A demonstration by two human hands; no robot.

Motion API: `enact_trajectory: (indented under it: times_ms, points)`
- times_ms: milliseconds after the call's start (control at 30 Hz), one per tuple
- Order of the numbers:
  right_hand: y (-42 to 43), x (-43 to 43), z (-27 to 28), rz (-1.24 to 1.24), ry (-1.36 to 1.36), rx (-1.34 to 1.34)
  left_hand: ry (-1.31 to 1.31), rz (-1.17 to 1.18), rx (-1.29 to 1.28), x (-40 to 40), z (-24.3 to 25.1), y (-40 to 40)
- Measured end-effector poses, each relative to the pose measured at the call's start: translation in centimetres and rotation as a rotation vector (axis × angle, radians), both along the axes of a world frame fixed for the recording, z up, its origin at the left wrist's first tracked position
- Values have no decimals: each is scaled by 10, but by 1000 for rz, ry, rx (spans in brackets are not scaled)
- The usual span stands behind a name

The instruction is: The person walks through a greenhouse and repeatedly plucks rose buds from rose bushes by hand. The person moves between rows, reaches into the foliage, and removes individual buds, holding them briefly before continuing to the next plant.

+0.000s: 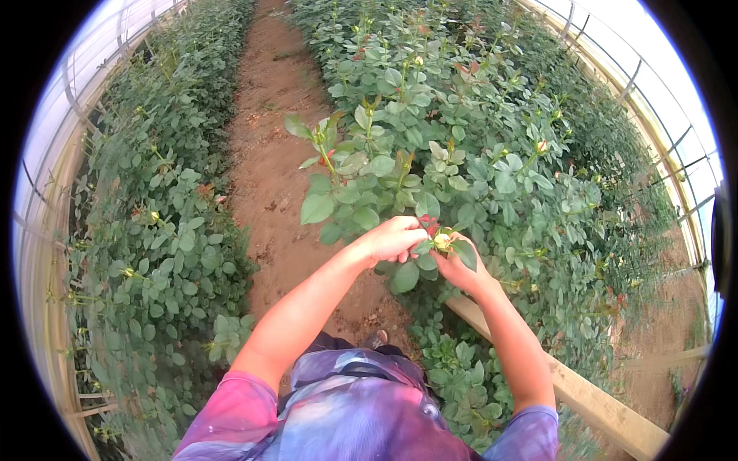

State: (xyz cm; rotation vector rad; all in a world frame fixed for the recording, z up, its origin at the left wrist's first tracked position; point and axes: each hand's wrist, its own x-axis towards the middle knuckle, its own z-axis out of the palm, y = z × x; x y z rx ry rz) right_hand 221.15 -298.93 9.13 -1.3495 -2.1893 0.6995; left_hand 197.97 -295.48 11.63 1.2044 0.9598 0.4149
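Both my hands meet at one rose stem at the edge of the bed. A pale yellow rosebud [442, 242] with green leaves around it stands between them. My right hand [459, 268] holds this rose from the right, its fingers partly hidden behind the bud and a broad leaf [464, 254]. From the left, my left hand [399, 239] reaches in with its fingers curled, right against some dark red young leaves [428, 223]. Whether it pinches them is hard to make out. Larger green rose leaves [405, 277] hang just below the hands.
Dense rose bushes [484, 144] with scattered buds fill the bed ahead and to the right. Another rose row [173, 259] lies left of the bare soil path [277, 144]. A wooden rail [599, 397] runs under my right arm. Plastic greenhouse walls [674, 104] enclose both sides.
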Motion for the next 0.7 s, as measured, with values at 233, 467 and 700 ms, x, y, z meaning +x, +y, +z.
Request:
enact_trajectory:
  times_ms: [233,467,700]
  points:
    - [7,-23,-27,-299,558,-584,27,-229,54,-9,-7,28]
    - [21,-43,-73,-902,1015,-556,-291,-178,-29,-20,-50,48]
    - [-56,-95,-37,-1276,1002,45,-621,-223,-102,-26,-88,51]
